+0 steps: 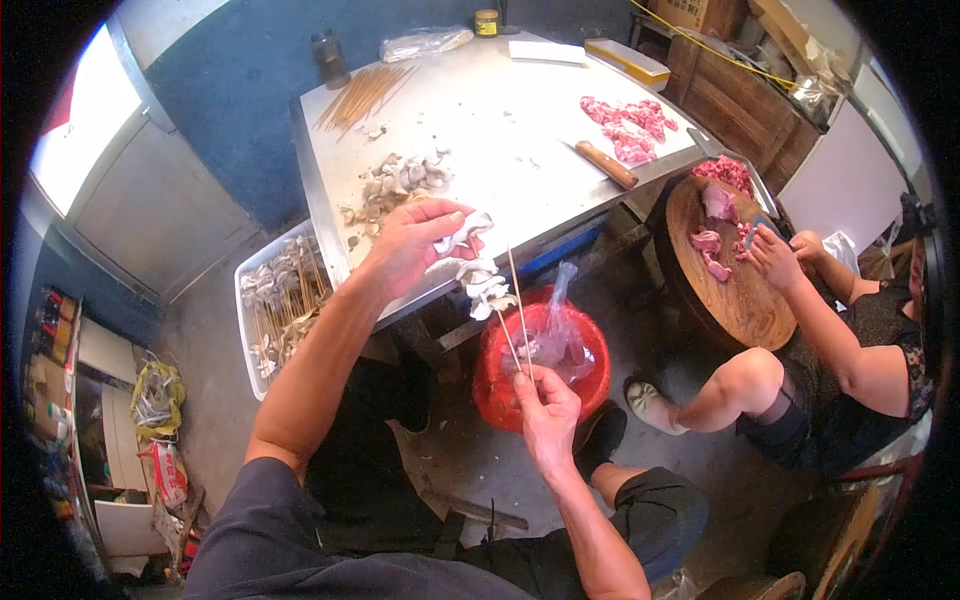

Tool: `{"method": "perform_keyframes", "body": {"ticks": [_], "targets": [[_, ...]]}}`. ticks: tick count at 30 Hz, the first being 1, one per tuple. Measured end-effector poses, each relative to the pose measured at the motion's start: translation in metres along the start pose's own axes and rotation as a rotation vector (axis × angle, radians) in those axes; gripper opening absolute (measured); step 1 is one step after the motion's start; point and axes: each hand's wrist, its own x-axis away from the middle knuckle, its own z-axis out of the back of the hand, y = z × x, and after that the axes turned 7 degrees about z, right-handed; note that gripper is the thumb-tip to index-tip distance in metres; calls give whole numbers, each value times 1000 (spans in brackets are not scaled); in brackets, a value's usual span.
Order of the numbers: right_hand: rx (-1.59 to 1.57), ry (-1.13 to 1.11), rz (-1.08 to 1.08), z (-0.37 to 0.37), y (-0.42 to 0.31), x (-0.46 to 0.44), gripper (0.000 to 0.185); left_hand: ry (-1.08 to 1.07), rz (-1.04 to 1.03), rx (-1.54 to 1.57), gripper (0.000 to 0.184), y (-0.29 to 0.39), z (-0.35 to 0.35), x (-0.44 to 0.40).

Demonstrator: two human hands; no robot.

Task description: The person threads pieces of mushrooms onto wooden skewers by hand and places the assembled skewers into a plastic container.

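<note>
My left hand (405, 245) pinches a pale oyster mushroom piece (465, 232) between thumb and fingers, just off the table's near edge. Lower down, my right hand (548, 405) grips the bottom ends of two bamboo skewers (522, 322). One skewer carries a bunch of threaded oyster mushrooms (484, 288) at its top; the other has a bare tip pointing up beside it. The threaded bunch hangs just below my left hand. Behind that hand, a pile of loose oyster mushrooms (400, 182) lies on the white table (480, 140).
Loose skewers (362, 98), a wooden-handled knife (606, 165) and raw meat (630, 125) lie on the table. A white tray (243, 322) of mushroom skewers stands at left, a red bucket (490, 385) below. At right, a person's hands (778, 258) work meat on a round chopping block (745, 310).
</note>
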Motion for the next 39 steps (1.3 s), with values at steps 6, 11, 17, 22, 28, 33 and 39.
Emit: {"method": "perform_keyframes", "body": {"ticks": [6,11,17,22,28,33,39], "targets": [[27,-4,-10,3,0,1,19,-42,-88,36,10,-1,-2,2],[13,-10,0,3,-3,0,18,-49,-140,-20,5,-4,0,0],[0,4,-41,6,-6,-1,18,-87,-49,-97,7,-29,-26,8],[22,35,-11,8,-15,-5,17,-107,-12,-40,7,-43,-48,20],[-23,55,42,8,-11,-5,15,-148,28,-31,9,-76,-64,25],[-45,84,-4,10,-7,-6,17,-147,33,-69,8,-73,-63,26],[-94,46,15,5,-18,-12,18,170,-243,-352,5,-24,-20,9]]}}
